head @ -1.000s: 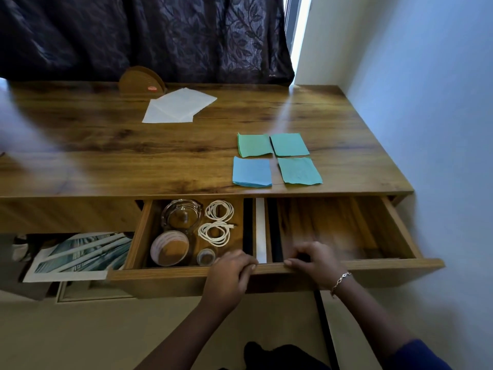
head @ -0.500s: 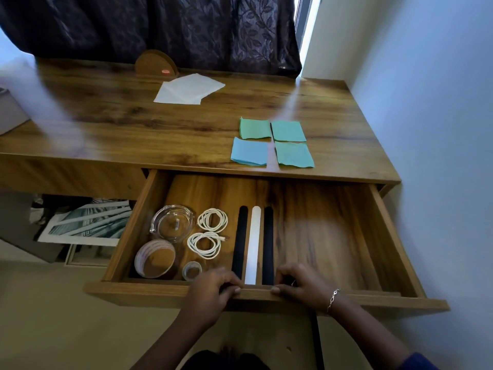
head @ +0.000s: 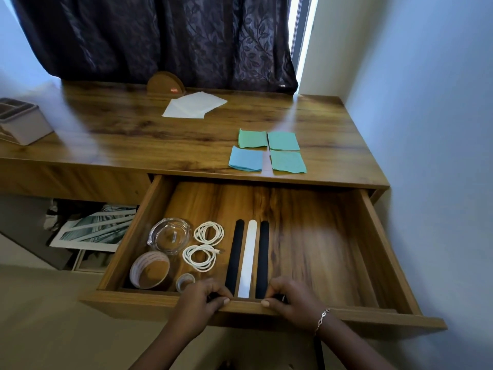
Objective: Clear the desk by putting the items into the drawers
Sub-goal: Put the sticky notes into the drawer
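The wooden drawer under the desk stands pulled far out. My left hand and my right hand both grip its front edge, fingers curled over the rim. Inside, at the left, lie a glass ashtray, two white cable coils, two tape rolls and three flat strips, black, white, black. The drawer's right half is bare wood. On the desk lie several blue and green paper squares near the front edge and white paper sheets farther back.
A half-round wooden holder stands at the desk's back by the dark curtain. A grey plastic organiser sits at the desk's left end. Framed pictures lean on the floor under the desk. A wall runs close along the right side.
Both hands have pulled the drawer from partly open to far out, uncovering the full length of the strips and the bare right half. The view has tilted down.
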Tool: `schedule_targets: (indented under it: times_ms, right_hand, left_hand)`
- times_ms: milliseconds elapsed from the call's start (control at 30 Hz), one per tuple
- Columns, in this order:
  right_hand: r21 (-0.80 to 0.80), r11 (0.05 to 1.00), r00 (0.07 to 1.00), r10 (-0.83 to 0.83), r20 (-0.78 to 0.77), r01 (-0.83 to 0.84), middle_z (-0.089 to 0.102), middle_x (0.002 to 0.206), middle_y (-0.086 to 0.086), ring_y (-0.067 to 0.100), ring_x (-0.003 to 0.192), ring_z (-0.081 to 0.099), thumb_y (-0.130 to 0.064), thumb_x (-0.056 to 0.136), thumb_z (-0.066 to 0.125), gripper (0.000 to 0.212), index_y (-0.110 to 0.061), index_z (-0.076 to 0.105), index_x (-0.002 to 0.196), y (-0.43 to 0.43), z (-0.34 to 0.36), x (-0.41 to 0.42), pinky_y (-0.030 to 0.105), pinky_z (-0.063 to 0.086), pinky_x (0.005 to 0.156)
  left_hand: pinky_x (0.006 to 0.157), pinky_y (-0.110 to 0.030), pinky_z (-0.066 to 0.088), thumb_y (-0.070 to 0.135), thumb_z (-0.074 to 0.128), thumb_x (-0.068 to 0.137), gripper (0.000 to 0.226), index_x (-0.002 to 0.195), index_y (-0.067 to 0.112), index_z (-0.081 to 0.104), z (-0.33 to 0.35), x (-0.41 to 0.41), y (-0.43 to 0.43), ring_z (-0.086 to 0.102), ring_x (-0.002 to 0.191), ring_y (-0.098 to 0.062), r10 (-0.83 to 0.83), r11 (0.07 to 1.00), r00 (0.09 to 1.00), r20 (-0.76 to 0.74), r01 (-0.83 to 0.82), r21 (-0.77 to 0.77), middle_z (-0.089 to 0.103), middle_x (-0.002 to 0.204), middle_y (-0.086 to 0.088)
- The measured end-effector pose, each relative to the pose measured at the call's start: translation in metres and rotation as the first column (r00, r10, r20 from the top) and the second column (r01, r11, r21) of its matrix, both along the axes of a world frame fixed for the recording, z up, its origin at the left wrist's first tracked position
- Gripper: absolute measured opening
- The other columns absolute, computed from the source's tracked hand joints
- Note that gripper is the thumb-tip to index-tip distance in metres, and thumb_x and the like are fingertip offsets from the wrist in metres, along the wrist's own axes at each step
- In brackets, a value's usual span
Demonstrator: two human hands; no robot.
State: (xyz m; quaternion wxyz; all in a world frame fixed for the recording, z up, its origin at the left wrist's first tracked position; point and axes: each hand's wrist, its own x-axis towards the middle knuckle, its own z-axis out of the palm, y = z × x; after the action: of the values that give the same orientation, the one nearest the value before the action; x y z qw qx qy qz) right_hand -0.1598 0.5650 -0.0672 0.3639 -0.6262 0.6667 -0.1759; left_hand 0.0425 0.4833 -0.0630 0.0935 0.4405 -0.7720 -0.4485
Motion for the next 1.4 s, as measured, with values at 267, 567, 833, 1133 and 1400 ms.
schedule_targets:
  times_ms: [267, 567, 833, 1133, 1400]
  right_hand:
    - [0.223, 0.974, 0.986, -0.069, 0.152, 0.034, 0.055, 0.078, -0.009, 0.000, 0.072, 0.054, -0.023, 0.092, 0.052, 0.016, -0.029, 0.051, 0.078, -0.023, 0.015, -0.021, 0.014, 0.047, 0.068]
    - [-0.017, 0.784, 0.777, -0.611, 0.151, 0.620, 0.060, 0.068, 0.003, 0.012, 0.059, 0.055, -0.012, 0.089, 0.057, 0.010, -0.010, 0.061, 0.080, -0.121, 0.057, -0.105, 0.020, 0.046, 0.053]
    - [-0.067, 0.558, 0.562, -0.817, 0.132, 0.827, 0.057, 0.062, 0.008, 0.020, 0.056, 0.053, -0.004, 0.083, 0.062, 0.004, -0.002, 0.064, 0.085, -0.203, 0.077, -0.160, 0.032, 0.049, 0.056]
    - [-0.074, 0.537, 0.523, -0.839, -0.151, 0.840, 0.069, 0.099, 0.017, 0.032, 0.092, 0.064, -0.028, 0.082, 0.067, 0.032, -0.001, 0.068, 0.097, -0.249, 0.071, -0.178, 0.036, 0.050, 0.075]
    - [-0.033, 0.577, 0.527, -0.766, -0.368, 0.816, 0.060, 0.119, 0.012, 0.029, 0.110, 0.056, -0.034, 0.083, 0.067, 0.044, -0.006, 0.053, 0.114, -0.258, 0.062, -0.164, 0.034, 0.046, 0.083]
  left_hand:
    - [0.072, -0.013, 0.046, 0.013, 0.064, 0.085, 0.016, 0.082, 0.029, 0.062, 0.011, -0.019, -0.028, 0.060, 0.088, -0.004, 0.044, 0.994, 0.999, -0.029, -0.041, 0.100, 0.066, 0.088, 0.007]
    - [0.062, -0.020, 0.043, 0.017, 0.062, 0.087, 0.013, 0.076, 0.023, 0.059, 0.045, -0.084, -0.154, 0.059, 0.081, -0.014, 0.269, 0.957, 0.948, -0.171, -0.282, -0.061, 0.063, 0.083, 0.002]
    - [0.074, -0.033, 0.048, 0.026, 0.068, 0.083, 0.026, 0.098, 0.006, 0.063, 0.052, -0.149, -0.253, 0.061, 0.096, -0.025, 0.474, 0.873, 0.876, 0.086, -0.454, -0.179, 0.066, 0.101, -0.009]
    - [0.074, -0.028, 0.044, 0.027, 0.069, 0.083, 0.040, 0.112, 0.002, 0.057, 0.051, -0.192, -0.283, 0.057, 0.107, -0.025, 0.404, 0.905, 0.873, 0.274, -0.337, -0.262, 0.060, 0.117, -0.013]
    - [0.085, -0.028, 0.047, 0.016, 0.062, 0.088, 0.032, 0.117, 0.006, 0.054, 0.036, -0.210, -0.282, 0.056, 0.111, -0.023, 0.420, 0.881, 0.824, 0.381, -0.271, -0.387, 0.059, 0.120, -0.010]
